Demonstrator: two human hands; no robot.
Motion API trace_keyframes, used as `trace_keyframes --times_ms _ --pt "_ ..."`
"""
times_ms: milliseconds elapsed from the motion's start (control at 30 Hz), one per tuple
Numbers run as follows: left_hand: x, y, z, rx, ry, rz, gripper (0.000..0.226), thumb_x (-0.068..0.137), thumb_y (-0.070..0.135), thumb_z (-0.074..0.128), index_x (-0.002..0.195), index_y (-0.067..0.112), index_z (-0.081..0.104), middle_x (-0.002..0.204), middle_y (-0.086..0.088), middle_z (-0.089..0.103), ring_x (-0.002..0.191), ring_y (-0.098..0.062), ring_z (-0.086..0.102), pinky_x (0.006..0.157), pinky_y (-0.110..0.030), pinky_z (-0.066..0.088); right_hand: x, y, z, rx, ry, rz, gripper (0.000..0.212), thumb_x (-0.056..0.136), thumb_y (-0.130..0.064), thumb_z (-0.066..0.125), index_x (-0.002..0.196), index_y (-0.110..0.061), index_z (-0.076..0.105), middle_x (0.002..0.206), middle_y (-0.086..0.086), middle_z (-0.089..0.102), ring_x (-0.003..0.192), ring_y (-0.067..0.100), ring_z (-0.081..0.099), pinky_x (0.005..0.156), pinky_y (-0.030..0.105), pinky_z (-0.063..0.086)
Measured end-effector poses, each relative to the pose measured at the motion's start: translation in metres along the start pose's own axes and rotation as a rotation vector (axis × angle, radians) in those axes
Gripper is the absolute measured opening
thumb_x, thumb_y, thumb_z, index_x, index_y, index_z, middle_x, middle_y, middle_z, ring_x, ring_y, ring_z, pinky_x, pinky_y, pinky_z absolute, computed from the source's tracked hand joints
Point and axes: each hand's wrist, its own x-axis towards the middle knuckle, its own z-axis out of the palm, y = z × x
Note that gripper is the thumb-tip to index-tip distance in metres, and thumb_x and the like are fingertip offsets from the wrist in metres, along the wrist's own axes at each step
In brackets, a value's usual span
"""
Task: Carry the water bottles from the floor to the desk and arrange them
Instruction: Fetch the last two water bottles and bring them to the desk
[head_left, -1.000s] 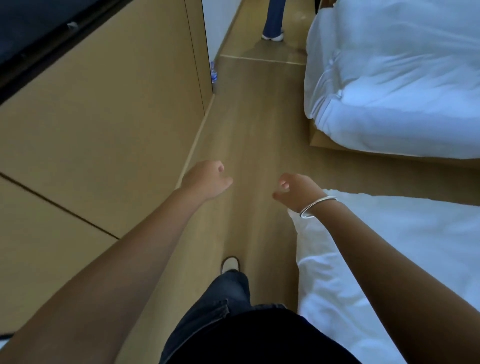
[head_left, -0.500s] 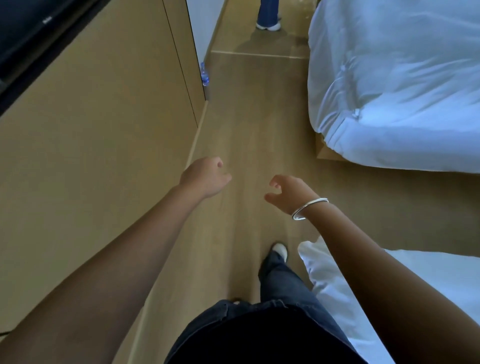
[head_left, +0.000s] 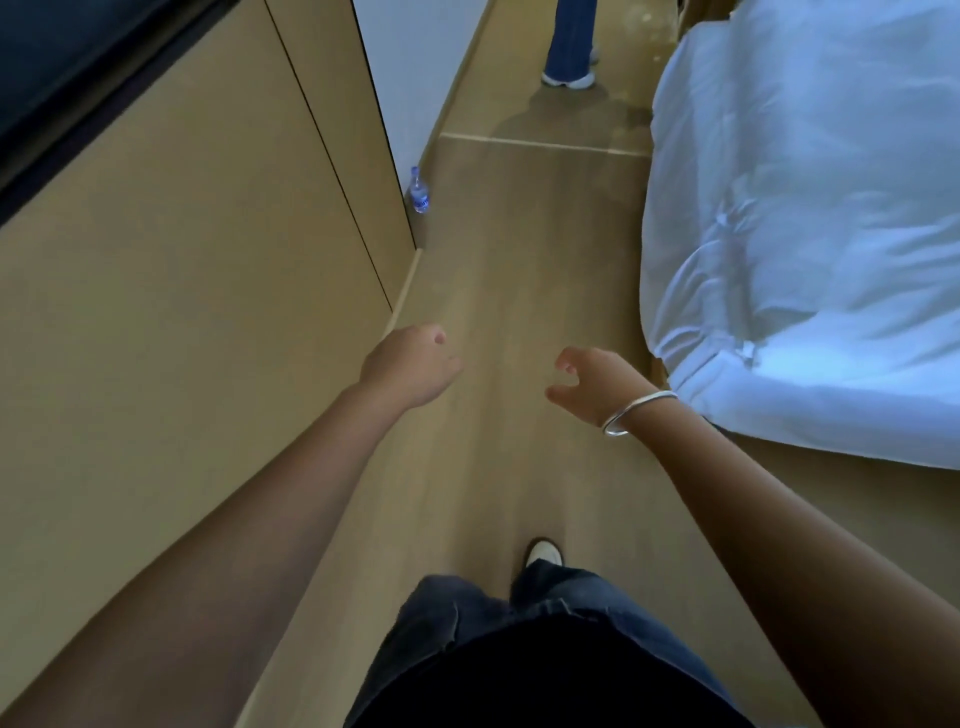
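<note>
Fetching step, by the look of it: left hand (head_left: 410, 366) loosely curled, right hand (head_left: 587, 382) relaxed, both holding nothing. Bottle (head_left: 418, 190) upright on floor (head_left: 519, 291) against wall corner, well ahead. Next: walk closer, bend, grasp.

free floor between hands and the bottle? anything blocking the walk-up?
Bare wooden floor runs as a lane from both empty hands, left hand and right hand, up to the water bottle. The lane is bordered left by the tan wall panels and right by the white bed. Tightest spot: the bottle stands at the panel corner. Another person's legs stand beyond it.
</note>
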Motion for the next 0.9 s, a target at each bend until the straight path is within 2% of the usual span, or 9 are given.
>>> trace_keyframes --times_ms 133,233,367,467,633,733,800,900 --pt "0.041 0.022 0.000 -0.021 -0.024 -0.041 0.035 0.082 0.034 0.055 0.113 0.018 0.058 0.120 -0.007 0.060 0.106 -0.028 0.056 0.088 -0.033 0.047 0.051 0.017 -0.029 -0.012 -0.013 -0.018 0.041 0.086 -0.033 0.056 0.121 -0.011 0.054 0.123 0.010 0.058 0.113 0.027 0.053 0.094 0.033 0.042" --pt "0.078 0.032 0.000 -0.037 -0.037 -0.052 0.020 0.081 0.030 0.054 0.096 0.017 0.058 0.112 -0.010 0.063 0.098 -0.029 0.056 0.077 -0.030 0.044 0.091 0.025 -0.041 -0.019 -0.051 -0.026 0.041 0.086 -0.033 0.057 0.121 -0.011 0.054 0.123 0.009 0.058 0.114 0.026 0.053 0.095 0.033 0.042" --pt "0.142 0.043 -0.006 -0.085 -0.029 -0.065 0.028 0.079 0.026 0.052 0.100 0.008 0.059 0.110 -0.013 0.063 0.097 -0.032 0.058 0.067 -0.031 0.044 0.157 0.031 -0.063 -0.023 -0.068 -0.036 0.042 0.086 -0.033 0.058 0.122 -0.011 0.054 0.123 0.009 0.058 0.113 0.026 0.053 0.092 0.031 0.041" --pt "0.204 0.051 -0.018 -0.094 -0.035 -0.090 0.044 0.081 0.029 0.054 0.122 0.012 0.054 0.127 -0.009 0.056 0.110 -0.029 0.055 0.089 -0.038 0.049 0.216 0.030 -0.086 -0.032 -0.073 -0.035 0.042 0.086 -0.034 0.057 0.122 -0.012 0.053 0.123 0.009 0.058 0.113 0.025 0.054 0.091 0.031 0.042" --pt "0.321 0.070 -0.053 -0.120 -0.034 -0.058 0.050 0.082 0.031 0.055 0.129 0.014 0.050 0.130 -0.007 0.054 0.113 -0.027 0.053 0.092 -0.036 0.046 0.316 0.018 -0.134 -0.046 -0.070 -0.024 0.041 0.086 -0.034 0.056 0.122 -0.012 0.053 0.123 0.009 0.057 0.112 0.025 0.054 0.092 0.033 0.043" --pt "0.384 0.078 -0.076 -0.079 -0.030 -0.017 0.042 0.083 0.030 0.054 0.120 0.011 0.052 0.120 -0.011 0.057 0.111 -0.030 0.053 0.086 -0.036 0.046 0.367 0.009 -0.159 -0.055 -0.095 -0.015 0.042 0.087 -0.033 0.056 0.123 -0.012 0.053 0.125 0.009 0.057 0.113 0.024 0.053 0.093 0.032 0.042" --pt "0.420 0.083 -0.090 -0.045 -0.023 0.004 0.034 0.083 0.030 0.054 0.110 0.009 0.053 0.103 -0.010 0.058 0.097 -0.029 0.054 0.077 -0.034 0.045 0.399 0.005 -0.173 -0.043 -0.094 -0.008 0.042 0.087 -0.032 0.056 0.124 -0.012 0.052 0.125 0.009 0.056 0.115 0.024 0.052 0.093 0.032 0.041" --pt "0.461 0.089 -0.102 -0.018 -0.054 0.000 0.018 0.084 0.029 0.053 0.099 0.020 0.048 0.093 -0.001 0.049 0.082 -0.021 0.047 0.072 -0.031 0.040 0.440 0.004 -0.187 -0.012 -0.103 -0.003 0.041 0.088 -0.032 0.055 0.124 -0.012 0.052 0.125 0.010 0.056 0.115 0.025 0.052 0.093 0.032 0.041"
